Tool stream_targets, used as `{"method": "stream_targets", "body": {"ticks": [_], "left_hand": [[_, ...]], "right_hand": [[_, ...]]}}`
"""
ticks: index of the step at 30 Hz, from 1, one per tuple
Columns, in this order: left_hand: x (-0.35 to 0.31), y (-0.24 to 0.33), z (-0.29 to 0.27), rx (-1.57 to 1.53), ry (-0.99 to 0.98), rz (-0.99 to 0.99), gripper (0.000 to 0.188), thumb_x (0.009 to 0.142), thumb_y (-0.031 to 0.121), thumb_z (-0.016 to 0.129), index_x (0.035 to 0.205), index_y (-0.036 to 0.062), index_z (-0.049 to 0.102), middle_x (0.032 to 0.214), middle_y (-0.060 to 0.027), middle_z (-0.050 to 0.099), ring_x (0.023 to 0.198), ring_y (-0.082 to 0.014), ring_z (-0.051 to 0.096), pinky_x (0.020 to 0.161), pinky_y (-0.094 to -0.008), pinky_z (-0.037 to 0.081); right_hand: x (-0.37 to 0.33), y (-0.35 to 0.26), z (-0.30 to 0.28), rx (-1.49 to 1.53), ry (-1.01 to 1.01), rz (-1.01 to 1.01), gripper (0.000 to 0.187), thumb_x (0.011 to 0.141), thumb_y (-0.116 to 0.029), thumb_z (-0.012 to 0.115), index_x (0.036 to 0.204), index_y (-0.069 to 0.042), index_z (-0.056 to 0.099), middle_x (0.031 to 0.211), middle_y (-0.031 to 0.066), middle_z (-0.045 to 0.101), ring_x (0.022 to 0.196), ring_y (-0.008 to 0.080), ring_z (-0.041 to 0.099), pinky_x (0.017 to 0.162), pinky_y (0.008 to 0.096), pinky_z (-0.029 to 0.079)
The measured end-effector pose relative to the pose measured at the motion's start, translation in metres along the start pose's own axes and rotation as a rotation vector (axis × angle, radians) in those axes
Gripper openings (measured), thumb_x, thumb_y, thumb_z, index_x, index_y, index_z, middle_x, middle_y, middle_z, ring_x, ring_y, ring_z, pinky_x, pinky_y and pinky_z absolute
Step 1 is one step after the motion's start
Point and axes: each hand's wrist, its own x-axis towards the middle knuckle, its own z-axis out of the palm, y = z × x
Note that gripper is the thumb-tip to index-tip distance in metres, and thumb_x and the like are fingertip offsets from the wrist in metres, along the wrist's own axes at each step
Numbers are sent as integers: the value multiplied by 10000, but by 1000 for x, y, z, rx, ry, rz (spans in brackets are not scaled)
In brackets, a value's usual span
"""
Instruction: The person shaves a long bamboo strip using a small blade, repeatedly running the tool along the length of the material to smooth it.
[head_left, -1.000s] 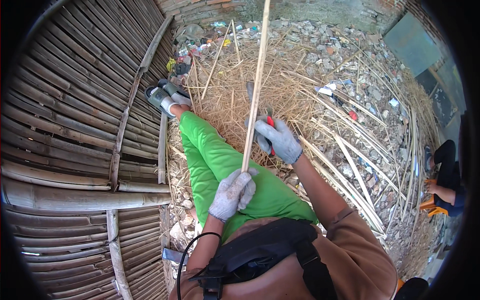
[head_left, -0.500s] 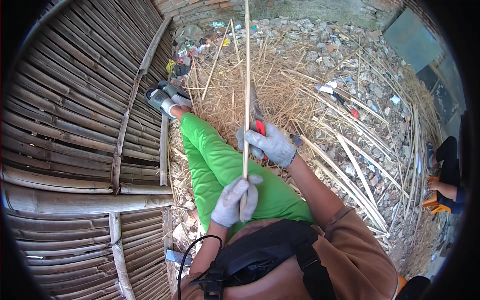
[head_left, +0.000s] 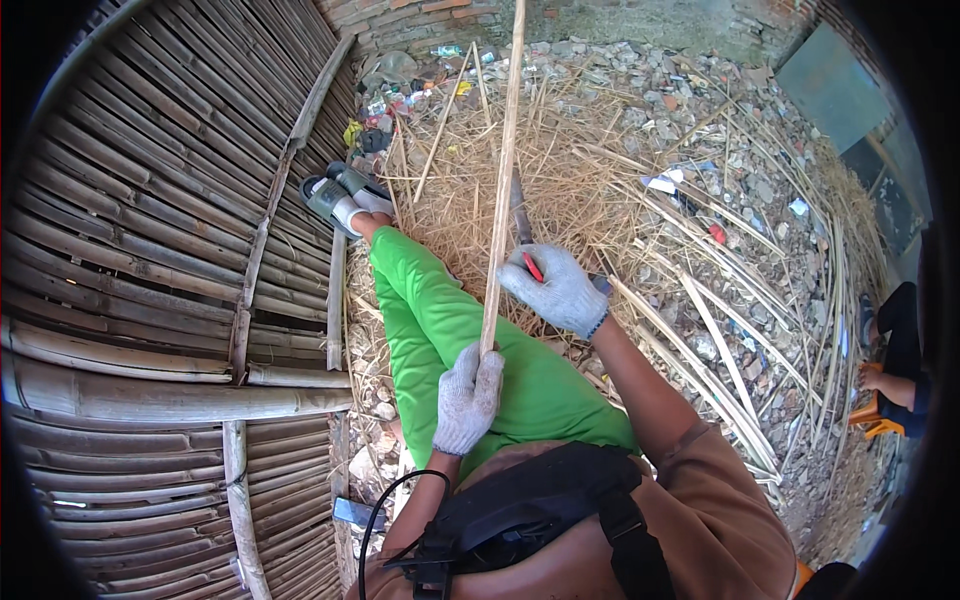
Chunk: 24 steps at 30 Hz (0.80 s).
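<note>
Pale strip [head_left: 505, 170], upper tip off-frame

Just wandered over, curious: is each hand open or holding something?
Left hand: closed, holding a long pale strip.
Right hand: closed, holding a red object, mostly hidden.

Tilts the pale strip [head_left: 503, 180] rightward at its far end, from near-straight half a second ago. Draws the right hand [head_left: 556, 288] from across the strip to its right, covering more of the red tool [head_left: 533, 266]. Folds the left hand [head_left: 467, 402] over the strip's near end, hiding it.
</note>
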Motion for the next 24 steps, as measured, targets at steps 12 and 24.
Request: {"method": "stream_targets", "body": {"ticks": [12,24], "left_hand": [[-1,8,-17,-1041,-200,-355,414,1116,270,603,1343,-75,573,680,53,427,456,-61,376,412,-245,338],[-25,-25,-20,-1555,-726,-526,595,1195,354,418,1513,-148,431,609,81,330,414,-43,368,405,-237,323]], "right_hand": [[-16,-1,-26,549,206,317,236,1046,-247,704,1145,-33,722,830,0,675,690,68,606,582,247,495],[19,37,8,755,236,390,406,1035,-420,714,1171,-38,741,826,-2,705,520,80,562,457,249,437]]}}
